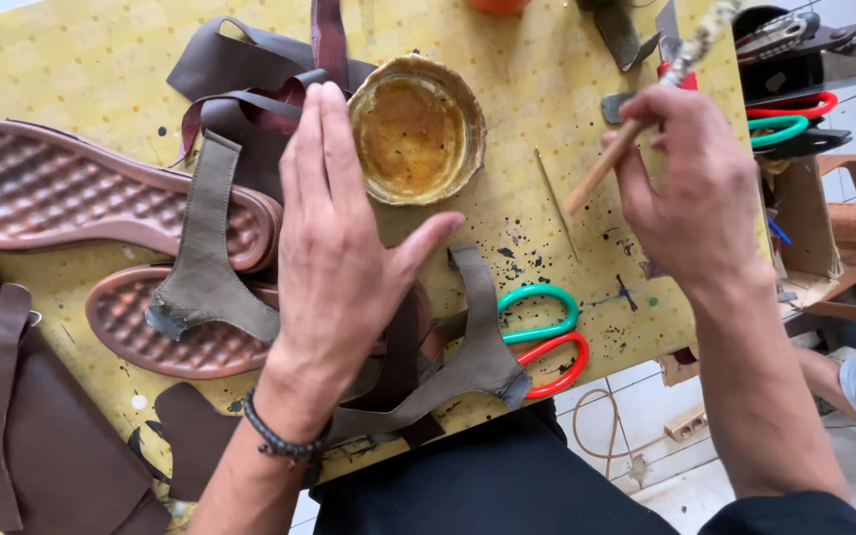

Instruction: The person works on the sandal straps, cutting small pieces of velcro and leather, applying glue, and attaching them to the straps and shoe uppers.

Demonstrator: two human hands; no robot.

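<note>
We press a grey strap point(468, 342) down on the yellow board point(71, 59), near its front edge, just in front of us. The strap is shaped like a Y and one arm runs up toward the glue bowl point(416, 127). Our left hand point(334, 248) lies flat and spread wide on it, fingers pointing away from us, thumb out to the right. Our right hand point(691, 193) is closed around a brush point(636, 119), up to the right of the strap. The stick slants, its low end pointing down and left, its fuzzy tip up and right. The bowl sits between our hands, closer to the left fingers. Scissors point(542, 337) with green and red handles lie just right of the strap. Two brown soles point(71, 193) lie to the left.
</note>
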